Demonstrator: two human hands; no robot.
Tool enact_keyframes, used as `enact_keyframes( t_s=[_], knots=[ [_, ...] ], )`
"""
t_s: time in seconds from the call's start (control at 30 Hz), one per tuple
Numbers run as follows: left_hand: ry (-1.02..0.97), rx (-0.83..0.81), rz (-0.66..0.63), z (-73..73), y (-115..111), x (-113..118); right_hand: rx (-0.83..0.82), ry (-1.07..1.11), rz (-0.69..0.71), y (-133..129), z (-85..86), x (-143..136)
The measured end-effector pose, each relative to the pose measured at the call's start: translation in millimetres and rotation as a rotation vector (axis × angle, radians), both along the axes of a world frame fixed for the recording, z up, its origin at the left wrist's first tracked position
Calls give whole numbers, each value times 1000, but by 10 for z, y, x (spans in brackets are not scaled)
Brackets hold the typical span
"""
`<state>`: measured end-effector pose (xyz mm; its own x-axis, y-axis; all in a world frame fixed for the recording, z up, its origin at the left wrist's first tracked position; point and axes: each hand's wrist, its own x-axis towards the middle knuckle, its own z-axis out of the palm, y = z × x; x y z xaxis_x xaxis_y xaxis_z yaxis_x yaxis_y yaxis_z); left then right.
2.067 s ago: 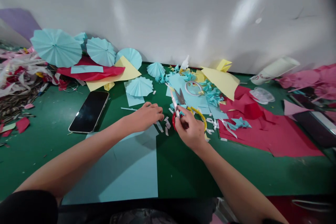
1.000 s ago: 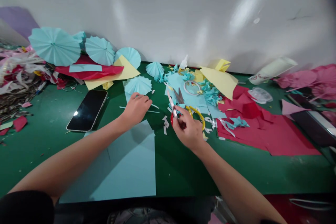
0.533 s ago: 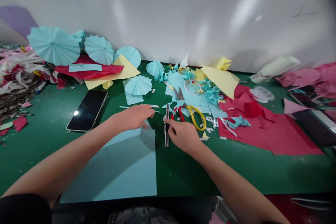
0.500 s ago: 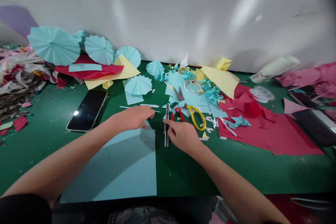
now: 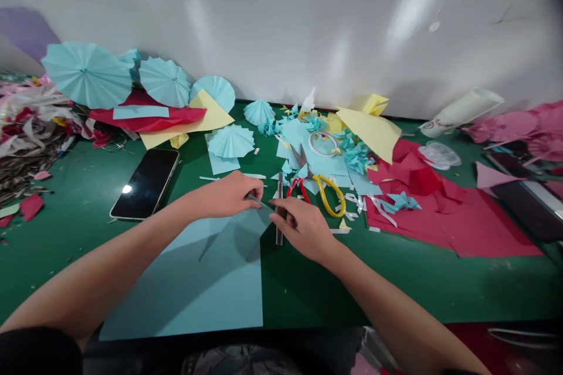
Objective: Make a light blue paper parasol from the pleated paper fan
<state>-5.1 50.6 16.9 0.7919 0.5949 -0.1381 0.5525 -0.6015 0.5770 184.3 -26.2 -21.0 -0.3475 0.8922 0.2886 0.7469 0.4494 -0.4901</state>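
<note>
A large light-blue sheet of paper (image 5: pixel 211 287) lies at the table's front edge with its far right corner raised. My left hand (image 5: pixel 233 193) is closed in a pinch on the sheet's far edge. At the raised corner, my right hand (image 5: pixel 303 225) has its thumb and index finger apart, the thumb tip by the paper. Beneath those fingers lies a narrow silver strip (image 5: pixel 280 235), partly covered by the hand. Just beyond the right hand rest scissors (image 5: pixel 331 196) with yellow and red handles.
A phone (image 5: pixel 145 184) lies left. Pleated blue paper fans (image 5: pixel 88 73) line the back by the white wall. Blue scraps surround a tape roll (image 5: pixel 323 143) and a white-tipped bottle (image 5: pixel 308 102). Red paper (image 5: pixel 475 228) covers the right side, with a dark device (image 5: pixel 528 208) beside it.
My left hand has closed on the sheet's far edge and raised the corner, which lay flat before. My right hand's fingers have shifted slightly left, to the raised corner.
</note>
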Motion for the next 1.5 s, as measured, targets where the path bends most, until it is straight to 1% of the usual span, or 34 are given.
enact_keyframes(
  t_s=[0.1,0.17,0.27,0.33,0.4,0.5,0.6,0.67,0.7,0.77,0.83,0.87,0.93,1.0,1.1,1.17,1.23,1.3,1.4,1.5],
  knots=[
    [-56,-64,43,75,-33,43,27,101,-21,2,13,-3],
    [-82,-112,85,97,-52,61,29,166,-56,0,20,-3],
    [-123,-183,141,76,-74,82,41,239,-118,-6,37,1],
    [-176,-270,173,31,-84,104,76,265,-136,-6,49,9],
    [-255,-394,234,-20,-95,135,143,288,-127,5,52,24],
    [-366,-588,367,-67,-116,186,289,294,-77,36,31,62],
    [-450,-895,420,-67,-143,228,451,202,-24,65,-8,113],
    [-516,-1091,442,-58,-163,250,523,118,9,73,-27,143],
    [-541,-1154,466,-54,-173,258,544,87,23,74,-33,155],
    [-562,-1200,515,-56,-196,268,563,47,36,70,-38,171],
    [-556,-1173,539,-67,-222,267,576,32,26,65,-40,178],
    [-546,-1126,541,-74,-237,263,582,28,17,63,-41,180],
    [-507,-971,541,-85,-266,252,592,6,10,62,-42,181],
    [-450,-825,534,-89,-289,242,608,-41,32,64,-36,182],
    [-400,-722,471,-83,-296,234,629,-120,83,65,-18,183],
    [-392,-648,423,-78,-285,232,602,-130,98,65,-5,175],
    [-395,-579,382,-75,-271,231,532,-72,94,63,8,158],
    [-388,-539,353,-71,-262,229,430,53,74,60,25,135],
    [-348,-500,359,-53,-259,224,221,238,-3,54,73,106],
    [-306,-450,365,-12,-262,220,8,324,-95,46,128,98]
  ],
)
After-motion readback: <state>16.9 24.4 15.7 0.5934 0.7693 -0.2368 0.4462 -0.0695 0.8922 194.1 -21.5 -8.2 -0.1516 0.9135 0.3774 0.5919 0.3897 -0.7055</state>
